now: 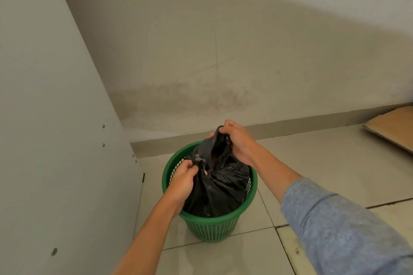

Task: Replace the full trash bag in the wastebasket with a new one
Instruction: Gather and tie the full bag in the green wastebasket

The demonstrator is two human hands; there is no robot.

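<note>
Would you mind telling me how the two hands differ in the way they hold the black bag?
The right hand grips the black bag higher, above the green basket, while the left hand pinches a corner lower, near the rim. The right arm wears a blue sleeve; the left forearm shows bare. Both hold the bag's top edge.

Crinkled, faintly glossy black plastic bag (pixel 220 187) fills a perforated green plastic wastebasket (pixel 211 227) on smooth tiles (pixel 335 163).

You faced a stained beige wall (pixel 223 51); pale tiled floor (pixel 312 163) near, grey panel (pixel 44 118) left, cardboard (pixel 393 127) far right.
</note>
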